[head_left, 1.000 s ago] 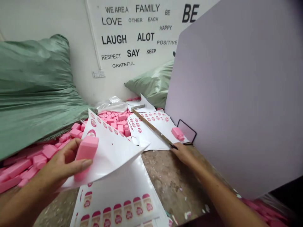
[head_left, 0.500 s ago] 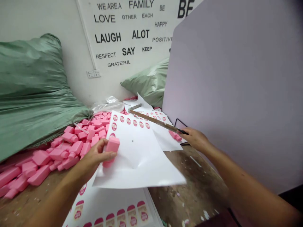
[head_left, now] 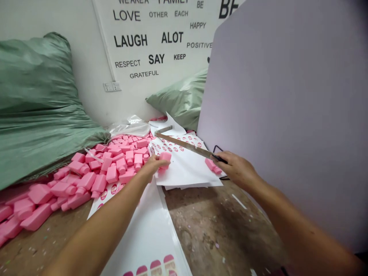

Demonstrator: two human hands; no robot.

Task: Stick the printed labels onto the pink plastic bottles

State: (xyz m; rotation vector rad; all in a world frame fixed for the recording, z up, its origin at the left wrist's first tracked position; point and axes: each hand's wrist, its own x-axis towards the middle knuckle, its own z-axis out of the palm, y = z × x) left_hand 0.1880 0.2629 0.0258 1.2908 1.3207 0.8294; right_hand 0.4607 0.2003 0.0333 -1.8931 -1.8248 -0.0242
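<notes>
And we're right over the work: the left hand point(head_left: 151, 168) is down on the sheets, its grip closed over a pink moulded bottle-shaped piece point(head_left: 165, 159), fingers curled across the top, the piece sitting on a glossy white sticker sheet point(head_left: 186, 168) printed with rows of round pink labels! Over on the right, the right hand point(head_left: 237, 168) has its grip closed at the black-tipped end of a long flat metal rule point(head_left: 184, 145), angled away across the paper. Just beside that hand lies a second pink piece point(head_left: 212, 165). These look light, stiff and smooth, best pinched across the body, though they could skid on that gloss. To the left, a heap of pink pieces point(head_left: 112, 168) spreads over the worn, stained surface point(head_left: 218, 230), green woven sacks point(head_left: 37, 103) slumped behind, a lilac board point(head_left: 287, 115) standing far right
</notes>
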